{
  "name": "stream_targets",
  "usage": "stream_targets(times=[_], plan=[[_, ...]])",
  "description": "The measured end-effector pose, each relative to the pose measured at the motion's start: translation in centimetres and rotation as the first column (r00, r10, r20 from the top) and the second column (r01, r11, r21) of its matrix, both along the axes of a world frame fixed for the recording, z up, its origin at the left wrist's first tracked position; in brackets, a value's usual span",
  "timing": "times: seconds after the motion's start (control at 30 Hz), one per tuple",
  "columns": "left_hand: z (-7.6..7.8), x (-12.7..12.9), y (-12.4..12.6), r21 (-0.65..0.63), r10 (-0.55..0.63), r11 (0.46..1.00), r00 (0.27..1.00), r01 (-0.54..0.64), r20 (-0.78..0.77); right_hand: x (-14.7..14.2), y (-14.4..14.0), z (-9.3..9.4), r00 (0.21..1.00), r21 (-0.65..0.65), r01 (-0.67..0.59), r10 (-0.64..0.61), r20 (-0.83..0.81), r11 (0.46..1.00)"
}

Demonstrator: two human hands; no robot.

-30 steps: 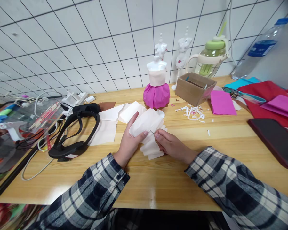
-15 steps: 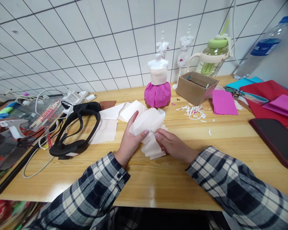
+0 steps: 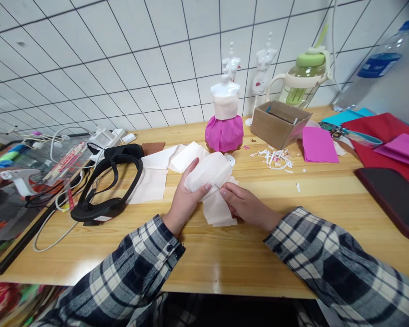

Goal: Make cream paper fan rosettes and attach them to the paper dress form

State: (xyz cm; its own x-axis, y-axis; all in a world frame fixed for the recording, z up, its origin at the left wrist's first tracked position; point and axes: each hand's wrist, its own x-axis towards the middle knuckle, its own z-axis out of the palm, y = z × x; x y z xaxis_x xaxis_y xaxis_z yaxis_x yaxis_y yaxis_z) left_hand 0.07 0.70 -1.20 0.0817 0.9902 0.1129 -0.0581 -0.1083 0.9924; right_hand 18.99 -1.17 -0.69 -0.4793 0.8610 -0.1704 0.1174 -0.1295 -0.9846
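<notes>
The left hand [image 3: 183,200] grasps a bunched piece of cream fabric [image 3: 209,171], its fingers [image 3: 204,188] wrapped around the lower edge and the thumb up along the left side. The right hand [image 3: 245,206] pinches a thin needle [image 3: 217,186] between thumb and forefinger, its tip at the fabric just beside the left fingertips. The fabric is held just above the wooden surface [image 3: 225,259], near its middle, with loose folds trailing down between the hands. At 12 o'clock from it stands a small mannequin [image 3: 225,118] in a magenta skirt; at 9 o'clock lies a black headband device [image 3: 105,190]; at 2 o'clock sits a cardboard box [image 3: 279,125] with paper scraps [image 3: 272,159] before it.
</notes>
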Motion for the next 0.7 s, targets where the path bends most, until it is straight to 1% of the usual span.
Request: stream_targets(times=[0.1,0.27,0.47,0.7], plan=[[-0.06,0.11,-0.02,-0.017,-0.014,1.000,0.999,0.014,0.033,0.01,-0.03,-0.13,0.999,-0.002,-0.010,0.010,-0.038,1.000],[-0.08,0.32,-0.10,-0.039,-0.044,0.998,0.997,0.046,0.066,0.05,-0.04,-0.13,0.999,-0.016,-0.008,0.007,-0.032,1.000],[-0.09,0.24,-0.09,-0.035,-0.073,0.997,0.997,0.074,0.027,0.07,-0.04,-0.49,0.998,-0.029,-0.009,0.007,-0.058,1.000],[0.14,0.41,-0.27,-0.053,-0.060,0.997,0.998,0.059,-0.010,0.04,-0.03,-0.58,0.999,-0.019,0.002,-0.003,-0.041,1.000]])
